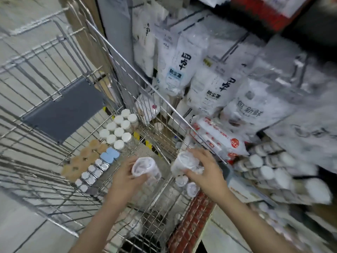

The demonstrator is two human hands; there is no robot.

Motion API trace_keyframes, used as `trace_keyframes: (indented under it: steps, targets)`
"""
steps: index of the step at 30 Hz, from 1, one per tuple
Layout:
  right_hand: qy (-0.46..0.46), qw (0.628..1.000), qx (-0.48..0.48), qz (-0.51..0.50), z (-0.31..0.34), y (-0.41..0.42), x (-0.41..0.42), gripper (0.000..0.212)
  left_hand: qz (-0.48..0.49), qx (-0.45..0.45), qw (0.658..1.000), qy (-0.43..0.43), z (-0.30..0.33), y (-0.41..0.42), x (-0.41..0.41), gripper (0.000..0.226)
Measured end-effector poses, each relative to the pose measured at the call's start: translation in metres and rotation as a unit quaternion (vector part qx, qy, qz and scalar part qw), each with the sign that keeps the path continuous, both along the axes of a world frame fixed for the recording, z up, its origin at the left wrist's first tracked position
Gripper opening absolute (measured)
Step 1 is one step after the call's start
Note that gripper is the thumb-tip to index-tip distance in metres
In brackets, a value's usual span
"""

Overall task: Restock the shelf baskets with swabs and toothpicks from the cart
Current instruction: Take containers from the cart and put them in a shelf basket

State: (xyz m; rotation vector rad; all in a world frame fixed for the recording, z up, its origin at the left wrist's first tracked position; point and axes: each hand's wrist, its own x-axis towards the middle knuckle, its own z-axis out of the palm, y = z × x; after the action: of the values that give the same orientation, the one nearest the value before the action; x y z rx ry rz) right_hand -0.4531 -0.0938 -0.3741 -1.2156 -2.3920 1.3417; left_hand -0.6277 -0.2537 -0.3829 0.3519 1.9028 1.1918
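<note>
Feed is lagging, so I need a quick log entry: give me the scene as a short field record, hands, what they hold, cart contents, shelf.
left hand: grips a clear round tub over the cart
right hand: grips a second clear tub near the cart's shelf-side edge
cart: wire, holds white-capped jars, tan-lidded packs, foil-topped items
shelf bin: stacked white-lidded containers
hanging bags: white, above the bin
image: blurred at right

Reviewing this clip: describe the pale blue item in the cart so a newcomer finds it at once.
Start at the wire cart on the left and find the block of white-capped jars on its floor. Just nearer the person, beside the tan packs, lies the pale blue pack. It is the only blue thing there.
</note>
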Motion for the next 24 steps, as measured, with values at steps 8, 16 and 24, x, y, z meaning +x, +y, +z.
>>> trace_keyframes:
  steps: [8, 16, 24]
  targets:
    - [0.085, 0.97, -0.078, -0.215, 0.113, -0.055, 0.085, 0.075, -0.076, 0.122, 0.989, 0.016, 0.121, -0.032, -0.004, 0.044]
    - [0.163, 0.928, -0.035, -0.334, 0.201, -0.1, 0.164, 0.039, -0.138, 0.165, 0.976, 0.013, 0.198, -0.033, 0.037, 0.029]
    - [0.23, 0.897, -0.014, -0.378, 0.239, -0.127, 0.26, 0.055, -0.2, 0.208, 0.957, 0.0, 0.247, -0.027, 0.132, 0.047]
